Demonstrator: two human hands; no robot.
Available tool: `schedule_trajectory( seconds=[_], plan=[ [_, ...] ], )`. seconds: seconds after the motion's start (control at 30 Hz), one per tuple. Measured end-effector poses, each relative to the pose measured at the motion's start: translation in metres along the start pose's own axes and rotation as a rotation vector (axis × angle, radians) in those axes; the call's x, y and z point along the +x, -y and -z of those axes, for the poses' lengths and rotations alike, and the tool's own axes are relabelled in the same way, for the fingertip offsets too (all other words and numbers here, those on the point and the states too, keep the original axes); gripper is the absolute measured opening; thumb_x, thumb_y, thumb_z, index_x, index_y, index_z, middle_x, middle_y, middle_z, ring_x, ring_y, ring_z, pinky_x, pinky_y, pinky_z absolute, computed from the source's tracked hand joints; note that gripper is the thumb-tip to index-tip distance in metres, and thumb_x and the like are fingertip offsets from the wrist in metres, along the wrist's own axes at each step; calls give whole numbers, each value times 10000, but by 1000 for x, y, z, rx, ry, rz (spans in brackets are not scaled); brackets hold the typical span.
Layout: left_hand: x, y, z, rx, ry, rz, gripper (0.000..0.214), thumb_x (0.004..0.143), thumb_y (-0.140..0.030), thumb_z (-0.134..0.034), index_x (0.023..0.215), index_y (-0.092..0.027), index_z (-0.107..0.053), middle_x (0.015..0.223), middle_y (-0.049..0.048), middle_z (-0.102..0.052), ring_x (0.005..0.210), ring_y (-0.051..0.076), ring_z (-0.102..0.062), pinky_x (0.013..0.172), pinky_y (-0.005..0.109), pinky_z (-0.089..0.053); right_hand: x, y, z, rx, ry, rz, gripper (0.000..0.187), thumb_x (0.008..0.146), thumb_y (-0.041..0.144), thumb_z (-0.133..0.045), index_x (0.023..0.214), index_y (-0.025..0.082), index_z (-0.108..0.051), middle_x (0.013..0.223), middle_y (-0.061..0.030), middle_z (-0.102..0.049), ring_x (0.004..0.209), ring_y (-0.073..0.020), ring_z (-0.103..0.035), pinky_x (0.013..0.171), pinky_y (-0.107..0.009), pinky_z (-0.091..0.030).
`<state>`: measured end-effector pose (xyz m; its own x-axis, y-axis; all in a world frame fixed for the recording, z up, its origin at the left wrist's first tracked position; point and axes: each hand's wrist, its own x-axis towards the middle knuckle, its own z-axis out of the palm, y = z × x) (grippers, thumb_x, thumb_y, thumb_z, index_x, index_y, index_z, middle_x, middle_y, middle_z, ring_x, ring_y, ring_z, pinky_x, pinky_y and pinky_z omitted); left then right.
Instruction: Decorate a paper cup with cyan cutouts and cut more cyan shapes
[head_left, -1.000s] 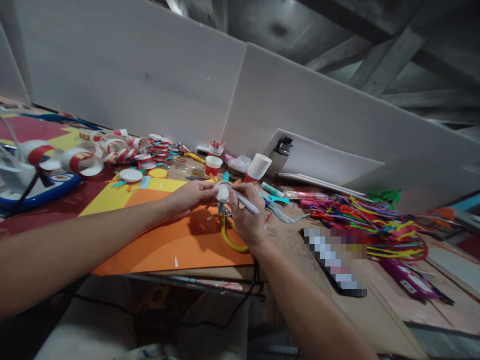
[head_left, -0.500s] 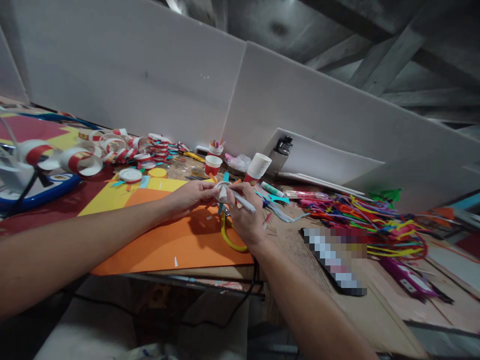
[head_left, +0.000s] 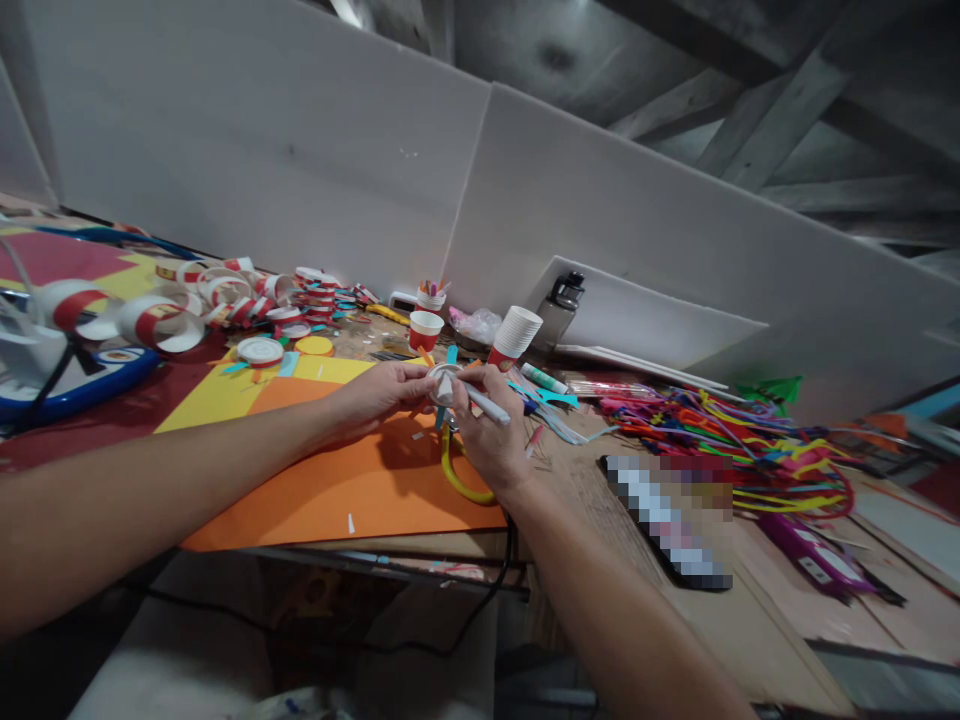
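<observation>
My left hand (head_left: 382,392) pinches the edge of a small round white paper cup piece (head_left: 444,371). Blue and orange strips (head_left: 451,354) stick out around it. My right hand (head_left: 491,425) is closed around a pale grey pen-like tool (head_left: 487,403), slanting down to the right across the fingers. A small white wedge-shaped bit (head_left: 445,386) shows at the cup piece's middle, by the right fingertips; I cannot tell whether it belongs to the tool. Under the hands, what looks like yellow-handled scissors (head_left: 459,482) lies partly hidden on an orange sheet (head_left: 330,495).
Cut paper cup rings (head_left: 225,290) and a lid-like round (head_left: 260,351) lie to the left. Behind stand a red-and-white cup (head_left: 426,330), a cup stack (head_left: 516,335) and a dark bottle (head_left: 562,305). Rightward lie a phone (head_left: 660,520) and colourful pipe cleaners (head_left: 720,440).
</observation>
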<state>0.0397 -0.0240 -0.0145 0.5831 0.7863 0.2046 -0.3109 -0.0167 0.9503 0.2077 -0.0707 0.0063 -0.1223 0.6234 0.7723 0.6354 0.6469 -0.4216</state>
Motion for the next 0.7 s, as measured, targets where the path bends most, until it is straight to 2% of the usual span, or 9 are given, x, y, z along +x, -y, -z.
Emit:
schedule_trajectory(
  seconds=[0.17, 0.37, 0.7],
  plan=[
    [-1, -2, -2, -12, -12, 5, 321, 761, -406, -710, 915, -124, -701, 799, 33, -624, 664, 95, -474, 654, 239, -347, 0, 4, 2, 21, -9, -19, 108, 889, 286, -519, 855, 202, -576, 819, -34, -653, 770, -172, -600, 716, -320, -467],
    [-2, -1, -1, -1, 3, 6, 335, 787, -402, -685, 978, -127, -701, 893, 64, -646, 745, 118, -519, 713, 248, -375, 0, 2, 1, 33, -23, -24, 98, 885, 280, -528, 870, 198, -581, 821, -31, -650, 774, -169, -598, 715, -314, -466],
    [-1, 0, -2, -31, -18, 20, 294, 790, -368, -691, 945, -119, -704, 832, 45, -629, 705, 100, -509, 708, 238, -388, 0, 1, 0, 40, -6, -25, 96, 888, 281, -521, 854, 205, -571, 804, -23, -639, 757, -162, -593, 698, -301, -472]
  ],
)
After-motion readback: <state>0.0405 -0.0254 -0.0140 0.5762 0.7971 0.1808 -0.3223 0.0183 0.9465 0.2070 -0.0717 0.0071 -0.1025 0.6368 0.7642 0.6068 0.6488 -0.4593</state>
